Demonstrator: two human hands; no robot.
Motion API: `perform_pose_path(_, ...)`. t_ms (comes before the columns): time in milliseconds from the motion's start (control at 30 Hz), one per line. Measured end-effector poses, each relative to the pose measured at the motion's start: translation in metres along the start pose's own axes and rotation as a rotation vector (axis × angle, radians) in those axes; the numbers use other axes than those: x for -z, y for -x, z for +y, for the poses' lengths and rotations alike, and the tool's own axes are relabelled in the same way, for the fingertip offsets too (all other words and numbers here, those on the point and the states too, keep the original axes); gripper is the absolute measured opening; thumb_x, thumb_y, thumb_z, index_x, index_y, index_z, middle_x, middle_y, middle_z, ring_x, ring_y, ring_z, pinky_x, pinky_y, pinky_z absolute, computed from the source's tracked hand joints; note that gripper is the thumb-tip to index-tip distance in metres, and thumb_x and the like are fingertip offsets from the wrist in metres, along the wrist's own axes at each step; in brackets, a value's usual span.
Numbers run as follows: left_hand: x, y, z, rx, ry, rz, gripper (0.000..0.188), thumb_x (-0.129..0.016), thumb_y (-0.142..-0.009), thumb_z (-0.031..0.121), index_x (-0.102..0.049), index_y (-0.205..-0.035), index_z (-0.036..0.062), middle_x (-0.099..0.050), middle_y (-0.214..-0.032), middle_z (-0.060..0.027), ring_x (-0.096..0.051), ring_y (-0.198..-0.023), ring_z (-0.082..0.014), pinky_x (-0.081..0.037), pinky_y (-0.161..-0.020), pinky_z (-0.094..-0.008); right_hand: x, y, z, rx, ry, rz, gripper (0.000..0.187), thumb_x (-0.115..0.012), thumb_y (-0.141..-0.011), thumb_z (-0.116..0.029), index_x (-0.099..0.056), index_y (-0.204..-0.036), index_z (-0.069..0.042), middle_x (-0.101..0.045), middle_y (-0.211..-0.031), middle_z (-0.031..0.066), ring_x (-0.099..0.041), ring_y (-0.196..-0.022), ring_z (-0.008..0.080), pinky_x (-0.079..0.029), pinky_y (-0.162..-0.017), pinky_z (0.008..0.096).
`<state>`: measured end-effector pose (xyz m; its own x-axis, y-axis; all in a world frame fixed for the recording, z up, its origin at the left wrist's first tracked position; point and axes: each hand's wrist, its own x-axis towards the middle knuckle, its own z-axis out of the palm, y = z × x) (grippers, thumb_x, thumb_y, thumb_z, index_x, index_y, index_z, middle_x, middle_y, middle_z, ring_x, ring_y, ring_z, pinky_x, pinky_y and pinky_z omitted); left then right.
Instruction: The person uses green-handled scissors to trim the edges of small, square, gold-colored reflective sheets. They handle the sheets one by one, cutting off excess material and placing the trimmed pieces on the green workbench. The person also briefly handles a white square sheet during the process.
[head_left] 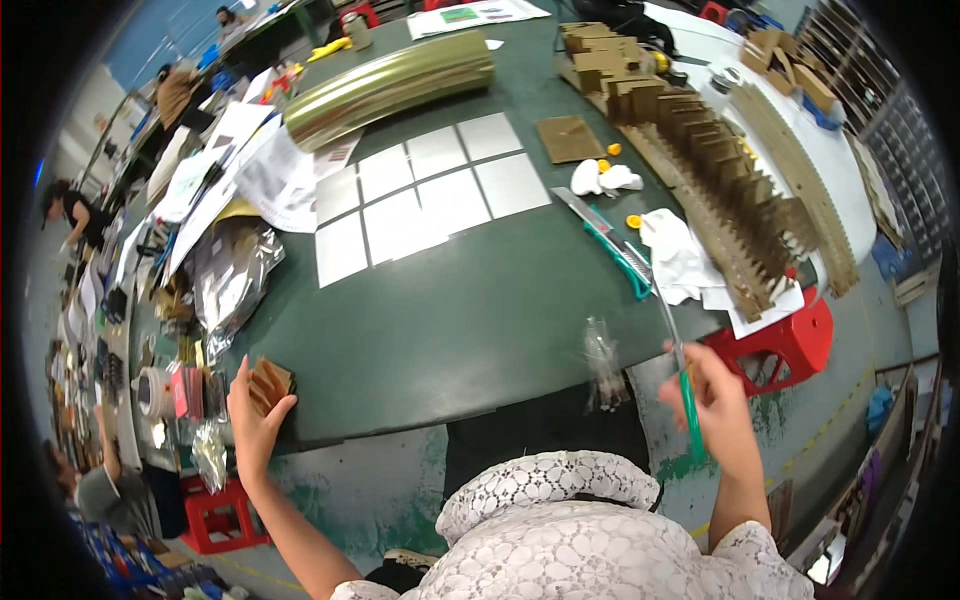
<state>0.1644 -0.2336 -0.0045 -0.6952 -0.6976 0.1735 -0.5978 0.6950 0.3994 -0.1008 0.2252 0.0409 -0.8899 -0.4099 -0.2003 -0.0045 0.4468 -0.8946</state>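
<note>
At the table's near left edge, my left hand [255, 420] is closed round a small stack of brown pieces [271, 382], thumb on one side and fingers on the other. My right hand [718, 400], off the near right edge, grips a tool with a green handle [690, 410] and a long, thin grey metal blade that points away from me. Its exact kind is blurred. Beyond the blade lies a green utility knife [630, 265] near a steel ruler [580, 212]. Silvery rectangular sheets [400, 215] lie in two rows mid-table.
A gold film roll [390, 85] lies at the back. Notched brown strips [700, 130] and crumpled white cloth [675, 250] occupy the right side. A clear plastic bag [603, 365] overhangs the near edge. Red stools [775, 345] stand below; papers and plastic [235, 280] crowd the left.
</note>
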Motion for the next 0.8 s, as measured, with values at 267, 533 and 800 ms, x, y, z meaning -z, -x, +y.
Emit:
perform_pose_path(267, -0.015, 0.004, 0.092, -0.185, 0.002, 0.067, 0.071, -0.075, -0.077, 0.012, -0.040, -0.138, 0.0045, -0.041, -0.138, -0.0189, -0.039, -0.128, -0.0352, -0.035, -0.105, -0.0420, 0.019, -0.067, 0.020, 0.244, 0.705, 0.410, 0.044, -0.069, -0.078, -0.008, -0.055, -0.118, 0.002, -0.063, -0.088, 0.0232, -0.062, -0.081, 0.0393, -0.048, -0.074, 0.0448)
perform_pose_path(533, -0.092, 0.046, 0.239, -0.900, 0.255, -0.228, 0.056, -0.069, -0.074, 0.002, -0.053, -0.128, 0.0032, -0.050, -0.134, -0.0132, -0.045, -0.128, -0.0296, -0.038, -0.106, -0.0434, 0.016, -0.103, 0.017, 0.252, 0.972, 0.411, 0.044, -0.067, -0.080, -0.016, -0.056, -0.120, -0.002, -0.063, -0.085, 0.0236, -0.064, -0.080, 0.0388, -0.050, -0.071, 0.0468)
perform_pose_path(800, -0.163, 0.051, 0.295, -1.069, 0.225, -0.112, 0.046, -0.055, -0.081, 0.005, -0.054, -0.127, 0.0014, -0.051, -0.134, -0.0139, -0.049, -0.125, -0.0275, -0.043, -0.103, -0.0391, 0.018, -0.102, 0.026, 0.322, 0.857, 0.421, 0.035, -0.067, -0.083, -0.021, -0.060, -0.113, -0.004, -0.059, -0.090, 0.0184, -0.059, -0.088, 0.0354, -0.047, -0.076, 0.0430)
